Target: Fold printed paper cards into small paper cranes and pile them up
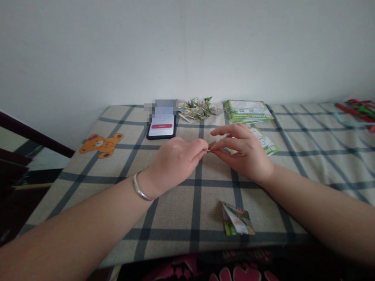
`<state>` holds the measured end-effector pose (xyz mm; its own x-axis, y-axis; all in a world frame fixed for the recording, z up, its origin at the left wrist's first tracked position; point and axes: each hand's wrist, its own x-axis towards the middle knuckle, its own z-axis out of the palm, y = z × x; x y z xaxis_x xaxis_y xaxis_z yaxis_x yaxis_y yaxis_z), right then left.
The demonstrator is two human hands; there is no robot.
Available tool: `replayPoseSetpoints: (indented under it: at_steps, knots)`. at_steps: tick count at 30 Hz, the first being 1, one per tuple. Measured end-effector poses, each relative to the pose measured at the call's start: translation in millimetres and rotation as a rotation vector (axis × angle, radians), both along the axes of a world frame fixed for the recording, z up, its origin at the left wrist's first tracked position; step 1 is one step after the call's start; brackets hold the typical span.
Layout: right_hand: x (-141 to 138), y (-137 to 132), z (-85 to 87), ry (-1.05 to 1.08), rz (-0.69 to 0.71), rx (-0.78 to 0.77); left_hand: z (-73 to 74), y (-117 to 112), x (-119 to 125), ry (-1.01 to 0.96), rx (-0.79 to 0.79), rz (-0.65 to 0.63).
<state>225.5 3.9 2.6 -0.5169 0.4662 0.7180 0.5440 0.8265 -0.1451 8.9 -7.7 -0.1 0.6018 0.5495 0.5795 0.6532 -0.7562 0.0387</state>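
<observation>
Over the middle of the table, my left hand [177,162] is closed, its thumb and fingers pinching a small piece of folded paper [209,150]. My right hand [247,154] pinches the opposite side of that piece between thumb and index finger, its other fingers loosely bent. Only a thin edge of the paper shows between the fingertips. Closer to the front edge lies a folded printed paper [238,220], untouched. Partly behind my right hand are loose green-and-white printed sheets [266,142].
At the back by the wall stand a phone [161,127] with its screen lit, a cluster of folded paper pieces [197,109] and a stack of green printed cards [249,111]. A bear cutout [102,146] lies left on the checked tablecloth [170,218]; red and green items [359,110] are far right.
</observation>
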Motion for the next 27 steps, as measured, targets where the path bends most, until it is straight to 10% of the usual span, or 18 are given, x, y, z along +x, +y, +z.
replayPoseSetpoints:
  at_steps: [27]
  knots:
    - [-1.7,-2.9,2.7,-0.114,-0.014,0.037,5.9,0.3,2.8,-0.107,-0.092,-0.088]
